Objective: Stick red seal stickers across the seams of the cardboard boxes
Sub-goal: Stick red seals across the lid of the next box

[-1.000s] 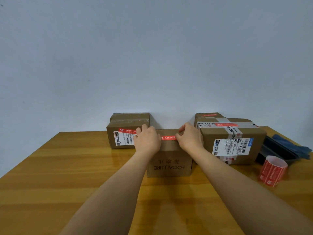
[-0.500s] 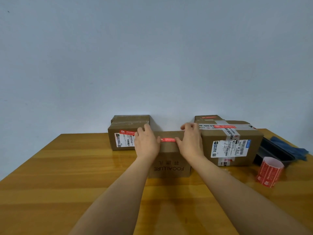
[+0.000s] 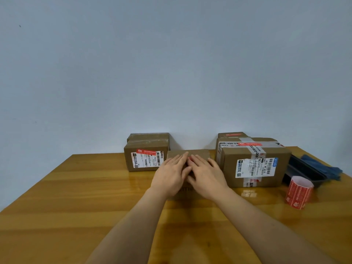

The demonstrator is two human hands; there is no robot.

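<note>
Sticker (image 3: pixel 189 158) nearly hidden — straight fingers (image 3: pixel 181 159) cover middle box (image 3: pixel 200 153), flanked by boxes.

Left hand (image 3: pixel 171 175), right hand (image 3: pixel 206 177) flat on middle box (image 3: pixel 200 154), covering sticker (image 3: pixel 189 158).

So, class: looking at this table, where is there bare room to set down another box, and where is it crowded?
Bare wood runs along the table's left side, left of the labelled box, and across the near edge around the forearms. Crowded: the back row, where both hands press the middle box, and the right, with the taped box, sticker roll and black tray.
</note>
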